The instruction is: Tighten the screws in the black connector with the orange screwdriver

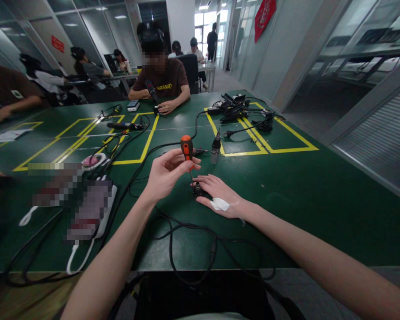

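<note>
My left hand (168, 171) has its fingers closed around a screwdriver (186, 146) with an orange and black handle. The shaft points down beside a small black round part (197, 190) that rests on the green table. Lying low over the table, my right hand (222, 195) has its thumb and fingers around that part and steadies it. A white patch sits on the back of this hand near the wrist. Just beyond my hands stands a small black tool with a clear lower end and a thin tip (215, 146), upright on the table.
Black cables (200, 227) loop across the table in front of me. A white power bank (106, 211) and blurred phones lie on the left. Tangled chargers and cords (235, 109) are piled at the back right, over yellow tape (293, 150). A co-worker (162, 80) sits opposite.
</note>
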Demonstrator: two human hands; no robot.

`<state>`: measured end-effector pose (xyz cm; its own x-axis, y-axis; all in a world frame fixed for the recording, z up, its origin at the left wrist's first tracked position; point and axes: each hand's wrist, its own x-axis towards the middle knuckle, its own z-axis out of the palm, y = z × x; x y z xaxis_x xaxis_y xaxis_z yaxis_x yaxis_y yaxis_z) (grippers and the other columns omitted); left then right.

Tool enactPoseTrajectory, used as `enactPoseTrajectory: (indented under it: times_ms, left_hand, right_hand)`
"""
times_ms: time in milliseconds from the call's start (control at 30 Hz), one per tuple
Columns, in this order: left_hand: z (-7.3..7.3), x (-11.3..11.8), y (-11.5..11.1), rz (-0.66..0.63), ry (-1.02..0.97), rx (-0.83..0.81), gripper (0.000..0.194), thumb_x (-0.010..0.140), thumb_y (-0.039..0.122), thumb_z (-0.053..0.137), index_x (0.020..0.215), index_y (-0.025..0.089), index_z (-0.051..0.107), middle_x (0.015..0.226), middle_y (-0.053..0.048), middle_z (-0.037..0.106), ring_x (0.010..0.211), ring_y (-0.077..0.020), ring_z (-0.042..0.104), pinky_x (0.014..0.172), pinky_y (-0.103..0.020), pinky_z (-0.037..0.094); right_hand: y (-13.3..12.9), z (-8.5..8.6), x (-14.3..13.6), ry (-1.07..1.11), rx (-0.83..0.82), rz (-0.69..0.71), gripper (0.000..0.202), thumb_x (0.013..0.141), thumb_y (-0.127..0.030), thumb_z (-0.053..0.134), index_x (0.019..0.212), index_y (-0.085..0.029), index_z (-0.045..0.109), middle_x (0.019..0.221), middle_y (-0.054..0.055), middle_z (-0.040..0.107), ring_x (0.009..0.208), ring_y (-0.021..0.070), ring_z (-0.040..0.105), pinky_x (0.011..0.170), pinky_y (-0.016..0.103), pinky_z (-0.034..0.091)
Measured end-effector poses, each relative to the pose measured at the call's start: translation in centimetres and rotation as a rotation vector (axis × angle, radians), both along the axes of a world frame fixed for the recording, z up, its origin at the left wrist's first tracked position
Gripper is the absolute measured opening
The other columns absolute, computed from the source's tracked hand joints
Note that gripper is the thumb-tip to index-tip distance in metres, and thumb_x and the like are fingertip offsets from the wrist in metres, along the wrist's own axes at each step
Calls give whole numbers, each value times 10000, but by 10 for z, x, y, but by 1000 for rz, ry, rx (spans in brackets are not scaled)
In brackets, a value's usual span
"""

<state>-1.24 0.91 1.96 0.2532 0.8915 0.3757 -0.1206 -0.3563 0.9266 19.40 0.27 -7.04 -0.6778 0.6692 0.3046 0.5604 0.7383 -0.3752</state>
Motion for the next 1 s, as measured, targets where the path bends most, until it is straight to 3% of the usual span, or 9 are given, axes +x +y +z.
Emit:
enactPoseTrajectory:
  times_ms: [200,433,800,1000]
  left_hand:
    - [-1,-1,0,-3,19,24,381,820,424,815,1072,148,745,928,-103,814,759,-204,773,695,-293,589]
    - [-5,-2,4,78,-18,71,345,735,398,880,987,179,794,1001,-70,791,783,-167,733,676,-255,590]
    - [-7,-3,4,74,-44,51,415,763,318,845,1135,164,743,921,-79,813,855,-214,774,691,-270,599]
    - [-7,-2,4,100,-6,62,304,731,307,873,985,167,784,934,-72,800,809,-179,748,738,-270,599]
  right_hand:
    - [0,2,-1,-4,-8,-5,386,1043,-422,531,1338,-184,606,1456,164,612,1419,307,506,1201,581,377]
    - [-1,2,-1,-13,10,-12,374,1051,-433,518,1297,-172,625,1438,178,625,1409,316,520,1198,583,380]
    - [-1,3,-2,-3,17,-9,364,1048,-417,530,1289,-161,625,1432,175,631,1394,311,533,1192,569,391]
    - [-1,2,-1,-5,29,-8,369,1051,-427,524,1278,-159,637,1426,177,633,1396,316,532,1191,571,395]
